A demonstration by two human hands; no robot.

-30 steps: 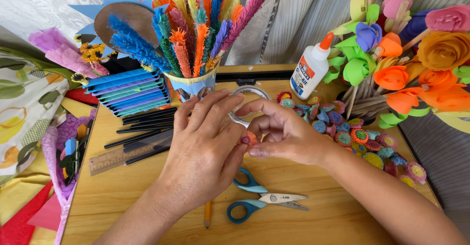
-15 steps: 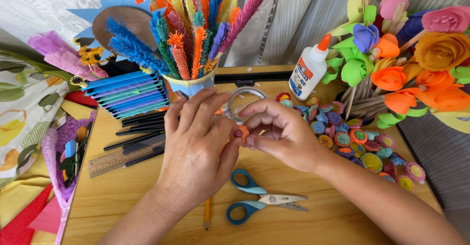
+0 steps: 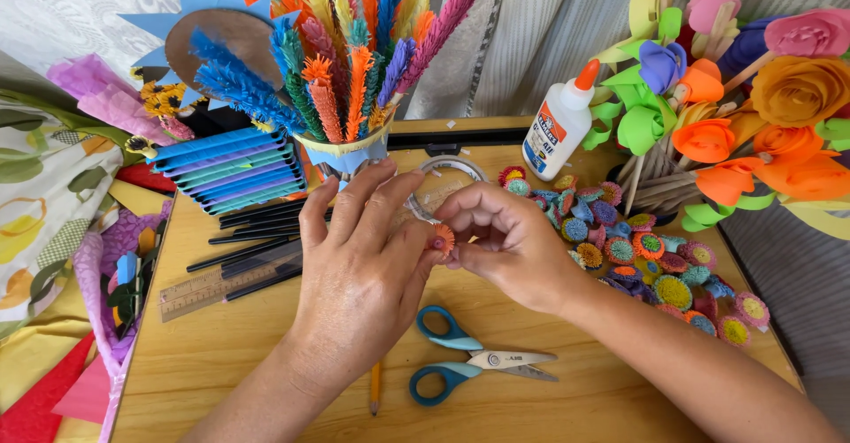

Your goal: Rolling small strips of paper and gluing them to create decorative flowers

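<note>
Both hands pinch one small orange paper flower (image 3: 444, 239), left hand (image 3: 359, 270) meeting right hand (image 3: 513, 248); scissors (image 3: 474, 365) lie below, glue bottle (image 3: 560, 124) behind.

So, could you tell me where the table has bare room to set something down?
Bare wood lies near the front edge left of the scissors, below the ruler, and right of the scissors below the paper rosettes. The back is crowded.

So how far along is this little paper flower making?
Done: a heap of finished fringed flowers lies right of the hands. In hand: both the left hand and right hand pinch one small orange flower. Left: paper strips remain stacked.
</note>
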